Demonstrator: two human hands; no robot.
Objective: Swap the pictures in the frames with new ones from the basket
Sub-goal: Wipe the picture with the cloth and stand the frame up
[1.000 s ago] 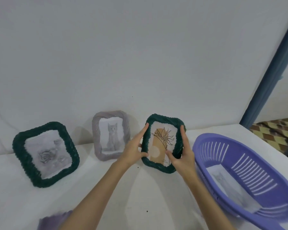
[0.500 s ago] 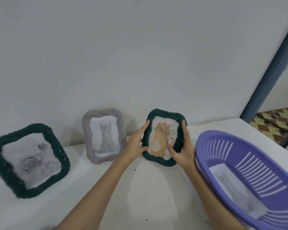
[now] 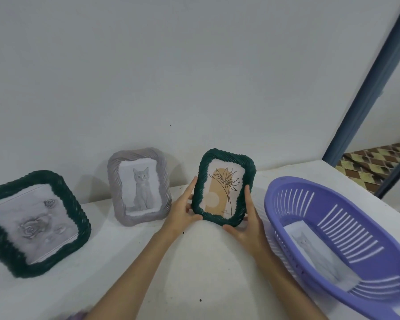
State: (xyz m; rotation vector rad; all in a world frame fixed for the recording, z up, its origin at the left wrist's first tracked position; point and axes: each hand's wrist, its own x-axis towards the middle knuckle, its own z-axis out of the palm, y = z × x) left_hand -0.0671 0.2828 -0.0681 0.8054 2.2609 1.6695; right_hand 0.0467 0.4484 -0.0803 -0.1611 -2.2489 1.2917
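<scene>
Table (image 3: 194, 273) white, against wall. Purple basket (image 3: 390, 227) at right, one pale cat print (image 3: 310, 248) lying inside. Large dark green frame (image 3: 36, 224) with rose picture far left, grey frame (image 3: 139, 185) with kitten picture beside it, both leaning at the wall. Small green frame (image 3: 224, 187) with plant print, between grey frame and basket, near upright. Versus a second ago it sits straighter and nearer the wall, its lower edge apparently down at the table; contact not clear. Left hand (image 3: 183, 212) grip grasping frame's left edge, right hand (image 3: 247, 222) grip grasping right edge and lower corner, same hold as before. Reads as this frame being set back in place; one print left in the basket suggests another swap remains.
</scene>
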